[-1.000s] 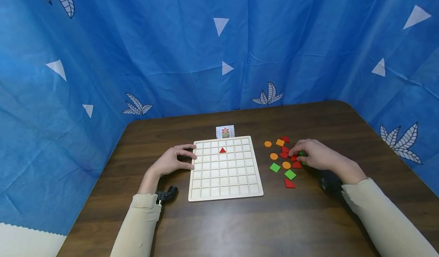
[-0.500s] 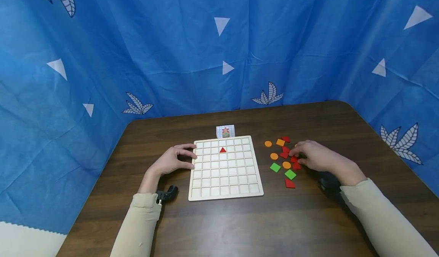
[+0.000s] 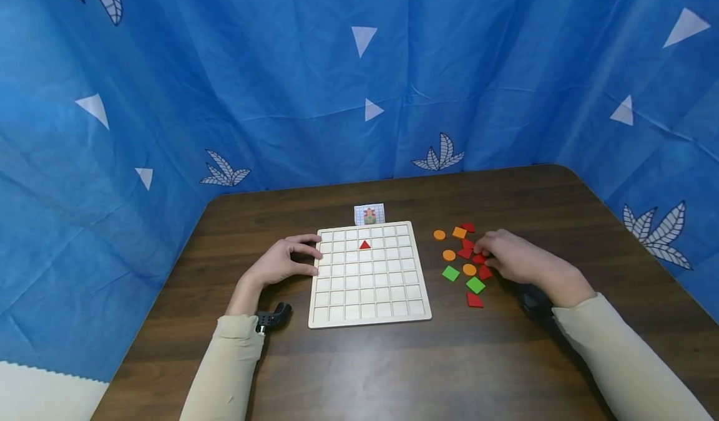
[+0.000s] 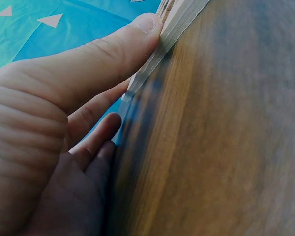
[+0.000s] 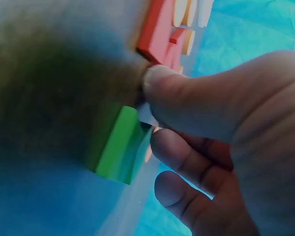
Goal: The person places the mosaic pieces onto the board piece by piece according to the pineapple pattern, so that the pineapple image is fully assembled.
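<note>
A pale gridded board [image 3: 359, 296] lies on the table with one red triangle [image 3: 364, 245] in an upper cell. My left hand [image 3: 278, 264] rests at its left edge; the left wrist view has the thumb [image 4: 137, 37] against the board's side. To the right, my right hand [image 3: 517, 256] reaches down among loose flat pieces, thumb and forefinger beside a red piece [image 3: 479, 259]. Whether they pinch it is hidden. In the right wrist view a green piece [image 5: 115, 150] lies near the fingertips, partly under the hand in the head view.
Around the right hand lie several red pieces [image 3: 474, 300], orange discs [image 3: 439, 235], an orange square [image 3: 459, 232] and green squares [image 3: 475, 285]. Behind the board is a small card [image 3: 369, 214] with a printed coloured pattern. A blue curtain [image 3: 314, 84] hangs beyond the table's far edge.
My right hand has shifted slightly among the pieces and now covers the green ones seen beneath it before. The nearby red pieces moved a little. My left hand stays put.
</note>
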### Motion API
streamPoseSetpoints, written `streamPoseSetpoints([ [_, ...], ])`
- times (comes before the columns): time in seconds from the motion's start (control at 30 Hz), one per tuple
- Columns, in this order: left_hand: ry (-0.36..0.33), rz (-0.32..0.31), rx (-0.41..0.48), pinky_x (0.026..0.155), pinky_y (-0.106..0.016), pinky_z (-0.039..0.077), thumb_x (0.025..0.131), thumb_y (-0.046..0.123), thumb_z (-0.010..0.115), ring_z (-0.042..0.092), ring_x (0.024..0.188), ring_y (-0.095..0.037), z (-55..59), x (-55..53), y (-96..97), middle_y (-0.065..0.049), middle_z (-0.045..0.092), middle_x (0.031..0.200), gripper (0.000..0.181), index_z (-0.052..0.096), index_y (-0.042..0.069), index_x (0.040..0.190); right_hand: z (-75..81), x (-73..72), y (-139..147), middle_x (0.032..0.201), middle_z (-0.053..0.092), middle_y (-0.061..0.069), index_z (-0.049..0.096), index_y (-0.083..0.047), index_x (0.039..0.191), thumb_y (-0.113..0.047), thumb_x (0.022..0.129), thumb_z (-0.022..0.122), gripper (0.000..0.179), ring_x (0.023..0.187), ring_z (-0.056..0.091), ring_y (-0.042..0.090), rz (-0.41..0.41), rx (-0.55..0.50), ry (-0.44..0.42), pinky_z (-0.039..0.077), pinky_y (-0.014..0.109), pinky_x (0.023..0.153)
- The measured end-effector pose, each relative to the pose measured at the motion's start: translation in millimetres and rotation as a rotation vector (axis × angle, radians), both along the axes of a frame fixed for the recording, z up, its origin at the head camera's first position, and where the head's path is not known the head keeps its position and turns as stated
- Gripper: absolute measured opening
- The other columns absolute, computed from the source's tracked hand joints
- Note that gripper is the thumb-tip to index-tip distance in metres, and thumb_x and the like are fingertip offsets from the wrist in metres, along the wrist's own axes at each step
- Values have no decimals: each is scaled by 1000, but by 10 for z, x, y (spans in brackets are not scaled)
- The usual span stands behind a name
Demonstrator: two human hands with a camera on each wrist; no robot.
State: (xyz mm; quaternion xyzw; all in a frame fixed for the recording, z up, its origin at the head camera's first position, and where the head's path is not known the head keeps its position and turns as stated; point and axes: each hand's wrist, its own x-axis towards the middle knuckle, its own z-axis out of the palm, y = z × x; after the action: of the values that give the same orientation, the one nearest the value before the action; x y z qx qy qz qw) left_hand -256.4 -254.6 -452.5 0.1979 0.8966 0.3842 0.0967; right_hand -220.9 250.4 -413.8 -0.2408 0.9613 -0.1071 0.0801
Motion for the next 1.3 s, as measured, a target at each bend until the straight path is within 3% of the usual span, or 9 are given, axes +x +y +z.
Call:
streamPoseSetpoints([
  [0.27, -13, 8, 9, 120, -54, 36, 78, 32, 91, 42, 147, -27, 4, 3, -5, 4, 58, 148, 28, 82, 30, 104, -16, 20, 4, 99, 66, 5, 68, -1, 112, -7, 92, 76, 22, 93, 59, 23, 15, -16, 90, 58, 49, 89],
  [0.6, -10, 18, 6, 121, -54, 35, 78, 30, 91, 43, 146, -26, 0, -9, -8, 4, 58, 148, 27, 82, 30, 104, 102, -4, -150, 104, 66, 9, 65, 1, 116, -7, 98, 69, 21, 92, 60, 21, 3, -106, 50, 59, 48, 90],
  [0.93, -17, 8, 8, 120, -54, 36, 79, 31, 90, 43, 146, -25, -34, 5, -8, 6, 58, 148, 26, 81, 32, 103, 185, -105, -560, 115, 70, 12, 59, -2, 129, -6, 101, 65, 29, 94, 65, 20, -4, -162, -105, 61, 45, 93],
  [1.17, -11, 14, 1, 120, -54, 36, 80, 31, 90, 43, 145, -25, -9, 4, 8, 6, 58, 149, 25, 81, 31, 103, 190, -207, -914, 110, 70, 9, 60, -3, 128, -7, 100, 66, 28, 89, 61, 19, 54, -250, -66, 59, 37, 85],
  [1.3, -7, 15, 7, 120, -53, 37, 80, 30, 90, 43, 146, -26, -5, 14, 3, 4, 57, 150, 26, 82, 29, 104, 161, -275, -1159, 103, 68, 7, 61, -4, 128, -9, 100, 66, 29, 85, 58, 19, 16, -318, -101, 54, 29, 73],
])
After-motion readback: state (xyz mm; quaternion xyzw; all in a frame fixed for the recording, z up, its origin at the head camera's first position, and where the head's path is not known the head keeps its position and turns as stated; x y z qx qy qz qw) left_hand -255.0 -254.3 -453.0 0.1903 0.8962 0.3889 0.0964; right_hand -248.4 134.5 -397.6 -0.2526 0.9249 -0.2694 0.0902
